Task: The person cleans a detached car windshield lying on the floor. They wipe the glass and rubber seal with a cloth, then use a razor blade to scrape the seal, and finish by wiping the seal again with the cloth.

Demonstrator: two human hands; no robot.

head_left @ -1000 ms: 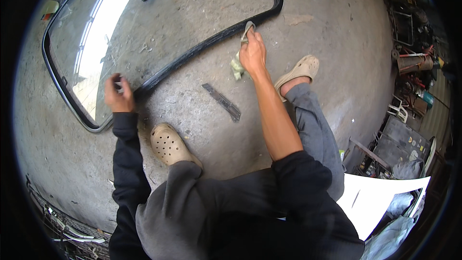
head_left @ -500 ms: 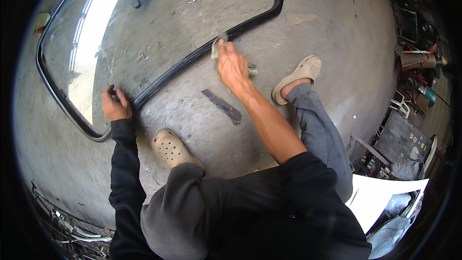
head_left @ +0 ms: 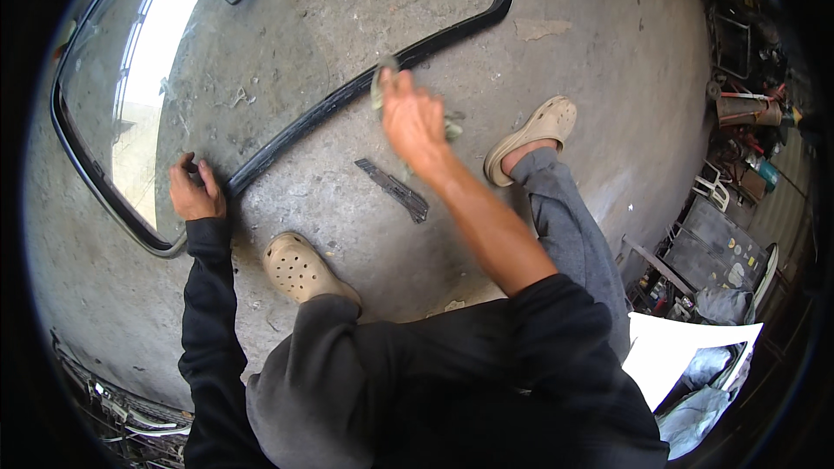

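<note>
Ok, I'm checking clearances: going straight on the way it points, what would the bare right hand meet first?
Most likely the long black rubbery trim edging the clear glass pane; the pale green cloth in the right hand appears to overlap it, though blur and depth leave contact uncertain.

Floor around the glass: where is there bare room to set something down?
Widest: the floor between the right clog and the clutter along the right edge. Another lies left of the left sleeve, below the glass. Crowded: between that clog and the left clog, where a dark strip lies near the right hand and its cloth.
</note>
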